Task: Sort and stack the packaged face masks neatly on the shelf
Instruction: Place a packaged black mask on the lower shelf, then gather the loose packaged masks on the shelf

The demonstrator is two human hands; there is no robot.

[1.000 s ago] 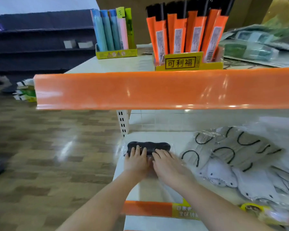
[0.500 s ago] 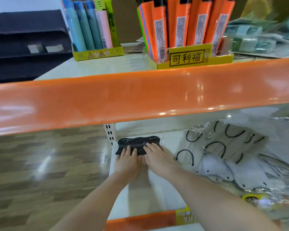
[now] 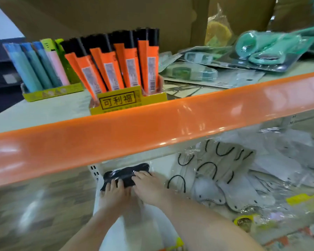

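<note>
On the upper shelf, a yellow box holds orange lighters; below, my left hand and right hand press flat, fingers extended, on the black mask pack.

A mask packet is pressed onto the lower shelf by both hands, left hand beside right hand; a mask pile is spread rightward.

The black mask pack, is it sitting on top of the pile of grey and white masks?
No, the black mask pack lies alone at the shelf's left end under both hands, apart from the grey and white masks.
</note>
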